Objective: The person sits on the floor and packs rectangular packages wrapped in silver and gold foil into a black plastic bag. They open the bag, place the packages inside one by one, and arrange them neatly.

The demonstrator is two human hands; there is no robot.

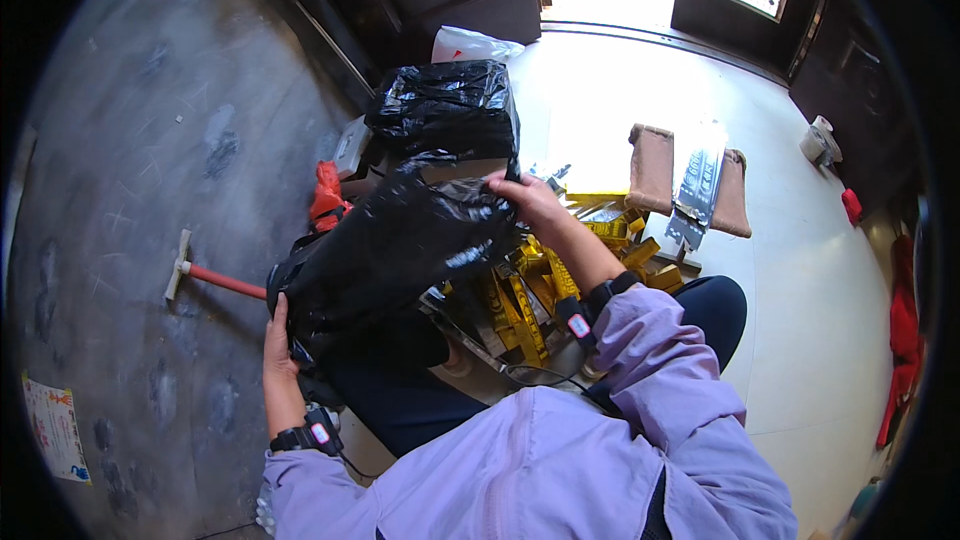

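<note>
A black plastic bag [397,247] stretches across my lap between both hands. My left hand [280,341] grips its left end, with the thumb on top and the fingers hidden under the film. At its upper right edge, my right hand [525,197] pinches the plastic between thumb and fingers. Just beyond it stands a box-shaped bundle [442,101] covered in black plastic; whether the two pieces of film join I cannot tell. Below my right forearm lies a pile of yellow printed strips [529,307], perhaps flattened packaging, between my legs.
A small stool [651,169] with brown padding carries silvery printed packaging [699,176]. A red-handled tool [225,280] leans near the grey wall [150,187]. An orange-red plastic bag [326,195] and a white bag [472,45] flank the bundle. Tape rolls [820,141] sit by the dark door.
</note>
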